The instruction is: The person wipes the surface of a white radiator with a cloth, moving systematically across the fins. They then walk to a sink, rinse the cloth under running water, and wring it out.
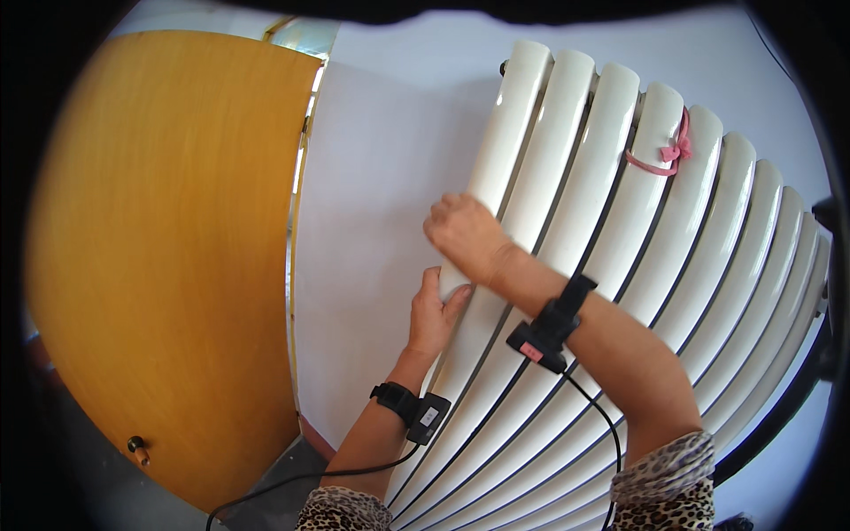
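Observation:
A white column radiator (601,166) with glossy vertical tubes stands against the wall before me. My left hand (435,312) grips its leftmost tube (511,146), with the thumb on the front face and the fingers at the outer side. Just above it, my right hand (465,229) crosses over the same tube, with its fingers curled at the left edge. Whether anything is inside the right hand's curled fingers is hidden. A pink cloth strip (674,156) is tied around one tube near the top. Both wrists wear black strapped devices with cables.
A yellow-brown wooden door (179,252) with a knob (136,446) fills the left side. Between door and radiator is a pale wall (372,219). Grey floor (272,481) shows at lower left. One black cable (614,425) hangs from the right wrist device across the radiator.

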`<state>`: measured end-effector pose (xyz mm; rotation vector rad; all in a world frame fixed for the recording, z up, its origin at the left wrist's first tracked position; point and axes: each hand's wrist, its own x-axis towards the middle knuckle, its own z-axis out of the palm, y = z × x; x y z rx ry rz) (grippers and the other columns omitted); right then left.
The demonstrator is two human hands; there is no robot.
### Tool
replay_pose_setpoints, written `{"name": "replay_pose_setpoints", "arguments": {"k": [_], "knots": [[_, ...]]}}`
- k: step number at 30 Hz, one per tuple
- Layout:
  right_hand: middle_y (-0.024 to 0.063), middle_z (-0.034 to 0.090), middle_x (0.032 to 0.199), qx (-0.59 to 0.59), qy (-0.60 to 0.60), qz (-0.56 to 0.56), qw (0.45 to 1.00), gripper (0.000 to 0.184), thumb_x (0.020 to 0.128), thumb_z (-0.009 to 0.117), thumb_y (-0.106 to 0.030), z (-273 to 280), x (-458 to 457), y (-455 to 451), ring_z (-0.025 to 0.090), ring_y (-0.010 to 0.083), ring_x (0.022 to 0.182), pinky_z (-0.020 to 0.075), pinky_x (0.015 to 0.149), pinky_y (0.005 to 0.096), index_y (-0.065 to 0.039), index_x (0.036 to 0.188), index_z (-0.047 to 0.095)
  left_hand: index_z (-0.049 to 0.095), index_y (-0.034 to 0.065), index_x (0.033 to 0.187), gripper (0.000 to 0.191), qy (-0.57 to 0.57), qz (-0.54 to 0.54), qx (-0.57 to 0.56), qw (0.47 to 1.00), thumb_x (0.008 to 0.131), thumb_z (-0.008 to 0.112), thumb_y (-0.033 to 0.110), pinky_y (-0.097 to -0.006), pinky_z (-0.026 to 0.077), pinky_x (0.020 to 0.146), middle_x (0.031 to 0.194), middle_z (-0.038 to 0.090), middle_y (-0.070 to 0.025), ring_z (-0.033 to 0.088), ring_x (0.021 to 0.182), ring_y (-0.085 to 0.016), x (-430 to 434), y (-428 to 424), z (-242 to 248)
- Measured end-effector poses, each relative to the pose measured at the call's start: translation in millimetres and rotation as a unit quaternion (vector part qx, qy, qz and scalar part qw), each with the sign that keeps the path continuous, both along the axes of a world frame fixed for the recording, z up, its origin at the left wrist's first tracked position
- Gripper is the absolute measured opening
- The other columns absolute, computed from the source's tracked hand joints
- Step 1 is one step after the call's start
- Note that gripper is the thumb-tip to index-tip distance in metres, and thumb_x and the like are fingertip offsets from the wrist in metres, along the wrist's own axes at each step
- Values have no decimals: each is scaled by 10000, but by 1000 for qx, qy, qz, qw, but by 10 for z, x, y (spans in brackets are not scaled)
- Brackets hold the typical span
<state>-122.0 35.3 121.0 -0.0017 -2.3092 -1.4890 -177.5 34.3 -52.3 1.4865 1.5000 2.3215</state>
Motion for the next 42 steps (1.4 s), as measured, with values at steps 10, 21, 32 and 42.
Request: {"name": "replay_pose_setpoints", "arguments": {"k": [10, 21, 32, 42], "knots": [[60, 602, 796, 25, 95, 84, 992, 38, 670, 626, -91, 309, 64, 85, 560, 229, 852, 465, 739, 322, -80, 700, 647, 479, 8, 1148, 427, 10, -15, 65, 998, 898, 680, 291, -393, 513, 727, 944, 651, -208, 654, 780, -337, 15, -7, -1], [57, 625, 806, 43, 141, 103, 984, 62, 683, 627, -70, 688, -44, 165, 579, 233, 880, 469, 729, 324, -101, 716, 669, 479, 12, 1136, 407, 0, -15, 55, 998, 903, 674, 283, -396, 514, 736, 927, 653, -218, 662, 802, -325, 19, -1, 18], [62, 633, 777, -343, 151, 86, 923, 120, 727, 638, -11, -326, 242, -117, 609, 220, 823, 498, 686, 358, -19, 842, 673, 466, 5, 1145, 406, 39, 29, 56, 997, 869, 689, 203, -419, 511, 717, 914, 642, -237, 643, 817, -409, -17, 48, -25], [76, 661, 1064, -885, 201, 252, 335, 342, 963, 568, -139, -343, 1086, -18, 648, 140, 906, 559, 796, 266, -21, 1284, 560, 426, 47, 1378, 527, 38, 136, 46, 989, 919, 633, 203, -337, 497, 830, 1291, 464, -148, 515, 1109, -253, 137, -33, 243]]}}
